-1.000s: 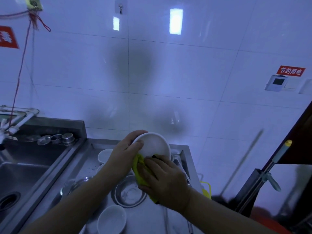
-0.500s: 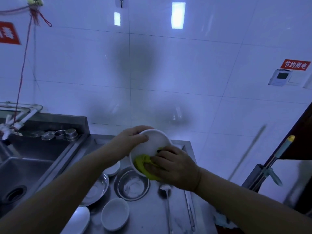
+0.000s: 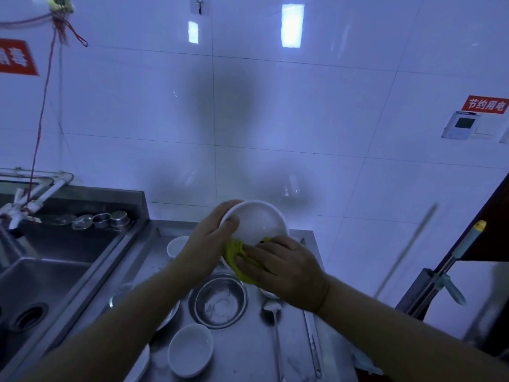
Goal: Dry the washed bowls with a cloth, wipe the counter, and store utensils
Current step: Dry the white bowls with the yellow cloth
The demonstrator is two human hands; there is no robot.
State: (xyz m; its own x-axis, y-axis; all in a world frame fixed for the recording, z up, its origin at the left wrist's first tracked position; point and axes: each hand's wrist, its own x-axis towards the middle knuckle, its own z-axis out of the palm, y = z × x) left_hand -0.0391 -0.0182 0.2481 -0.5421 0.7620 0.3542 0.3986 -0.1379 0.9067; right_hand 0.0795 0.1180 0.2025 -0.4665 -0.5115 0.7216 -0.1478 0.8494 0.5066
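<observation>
My left hand [image 3: 210, 238] grips the left rim of a white bowl [image 3: 257, 220], held tilted above the steel counter [image 3: 248, 354]. My right hand [image 3: 281, 267] presses a yellow-green cloth [image 3: 234, 252] against the bowl's lower edge, fingers curled over the cloth. Below them on the counter stand a steel bowl [image 3: 219, 300], a small white bowl [image 3: 190, 350] and another small white bowl [image 3: 176, 245] at the back. A spoon [image 3: 272, 312] and a long metal utensil [image 3: 312, 346] lie to the right of the steel bowl.
A steel sink [image 3: 41, 285] with its drain lies at the left, small metal cups [image 3: 110, 220] on its back ledge. A white plate edge [image 3: 139, 365] shows at the bottom. A mop handle [image 3: 465, 244] leans at the right, beyond the counter's edge.
The view has tipped down, showing more of the counter. My right hand and the cloth shifted along the bowl's lower rim while my left hand kept its hold.
</observation>
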